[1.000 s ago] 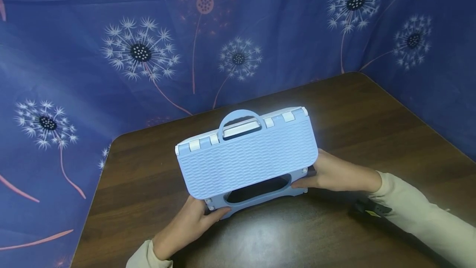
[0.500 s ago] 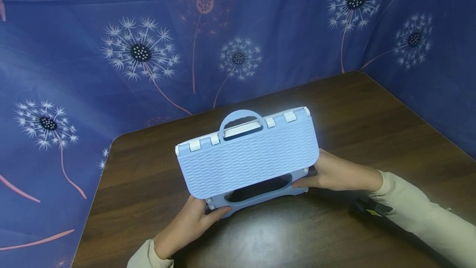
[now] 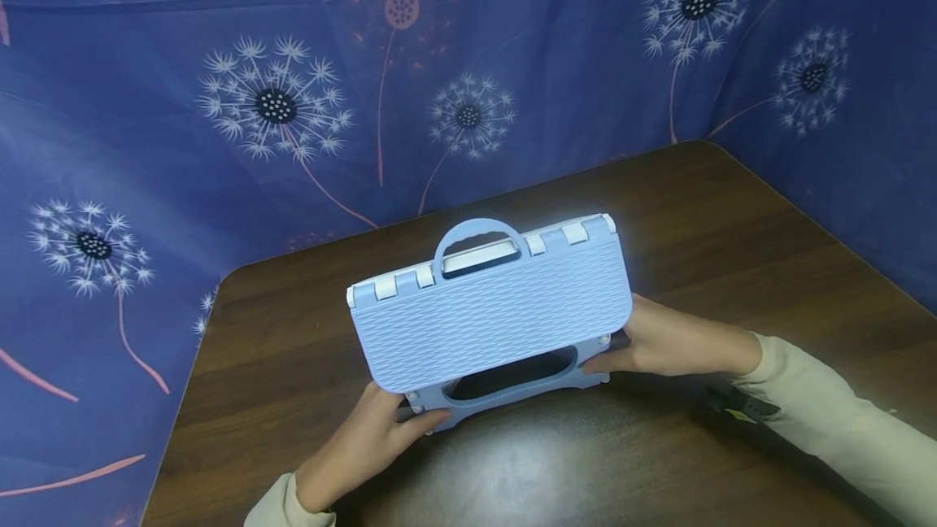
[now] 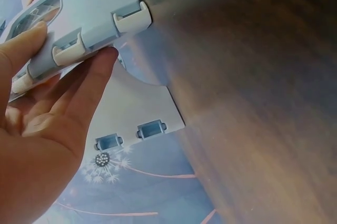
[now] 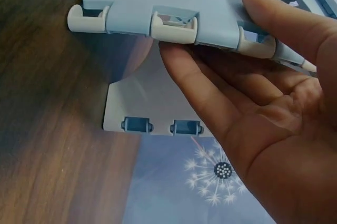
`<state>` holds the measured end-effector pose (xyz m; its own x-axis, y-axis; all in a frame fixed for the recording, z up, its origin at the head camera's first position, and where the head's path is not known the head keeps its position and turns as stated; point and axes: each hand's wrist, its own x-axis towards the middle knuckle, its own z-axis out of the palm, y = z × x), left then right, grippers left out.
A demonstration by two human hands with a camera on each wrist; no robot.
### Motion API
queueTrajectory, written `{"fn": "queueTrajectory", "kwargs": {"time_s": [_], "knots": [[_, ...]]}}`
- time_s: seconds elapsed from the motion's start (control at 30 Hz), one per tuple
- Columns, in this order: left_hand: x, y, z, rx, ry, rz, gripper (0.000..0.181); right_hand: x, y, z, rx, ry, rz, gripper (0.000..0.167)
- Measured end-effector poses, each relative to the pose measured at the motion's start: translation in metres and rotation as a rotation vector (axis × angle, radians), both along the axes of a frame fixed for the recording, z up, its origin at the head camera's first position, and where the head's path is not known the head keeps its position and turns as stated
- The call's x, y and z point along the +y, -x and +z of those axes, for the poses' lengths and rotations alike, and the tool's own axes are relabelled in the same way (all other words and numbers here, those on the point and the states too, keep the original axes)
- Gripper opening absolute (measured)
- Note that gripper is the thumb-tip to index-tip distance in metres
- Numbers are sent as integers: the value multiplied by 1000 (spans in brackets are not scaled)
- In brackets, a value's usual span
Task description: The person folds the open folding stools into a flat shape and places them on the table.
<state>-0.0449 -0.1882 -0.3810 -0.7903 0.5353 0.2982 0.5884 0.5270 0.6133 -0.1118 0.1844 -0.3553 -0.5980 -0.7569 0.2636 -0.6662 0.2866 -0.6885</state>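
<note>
A light blue and white folding step stool (image 3: 490, 315) stands on the table, its ridged top panel facing me and a curved carry handle (image 3: 479, 226) on the upper edge. Below the panel is a leg panel with a long oval opening. My left hand (image 3: 366, 433) grips this leg panel at its left end, thumb in front and fingers behind. At the right end my right hand (image 3: 662, 340) holds it the same way. White hinge clips (image 5: 174, 28) line the panel's side in the right wrist view. Another leg panel (image 4: 139, 103) stands behind, its lower edge at the table.
The dark wooden table (image 3: 278, 332) has rounded far corners. A blue cloth (image 3: 549, 63) with dandelion prints hangs behind it and along the right side. A dark strap-like item (image 3: 743, 405) shows beneath the right sleeve.
The stool's right end has shifted slightly to the right, with my right hand along with it. Both hands keep their hold.
</note>
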Motion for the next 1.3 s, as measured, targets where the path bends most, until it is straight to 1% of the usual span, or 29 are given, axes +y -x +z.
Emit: {"fn": "queueTrajectory", "kwargs": {"time_s": [0.2,0.3,0.43,0.5,0.63,0.77,0.97,1.1,1.3], "knots": [[-4,-1,3,-17,-8,-35,79,4,0,1,-41,-18,17,90],[-6,-1,5,1,-16,-55,74,4,1,1,-52,-30,26,89],[-7,-1,5,25,-15,-66,70,4,1,1,-57,-37,36,89],[-8,0,5,31,-14,-67,69,4,1,1,-66,-36,40,89],[-8,1,4,20,-19,-67,67,4,0,1,-90,-22,46,88],[-7,3,2,5,-17,-55,66,4,1,2,-72,-9,37,88],[-8,3,0,-12,-3,-26,66,5,1,3,-62,-29,37,94],[-8,4,-1,1,-7,-25,61,5,1,3,-49,-29,34,96],[-8,4,-3,-16,-14,-33,64,4,1,1,-55,-11,54,92]]}}
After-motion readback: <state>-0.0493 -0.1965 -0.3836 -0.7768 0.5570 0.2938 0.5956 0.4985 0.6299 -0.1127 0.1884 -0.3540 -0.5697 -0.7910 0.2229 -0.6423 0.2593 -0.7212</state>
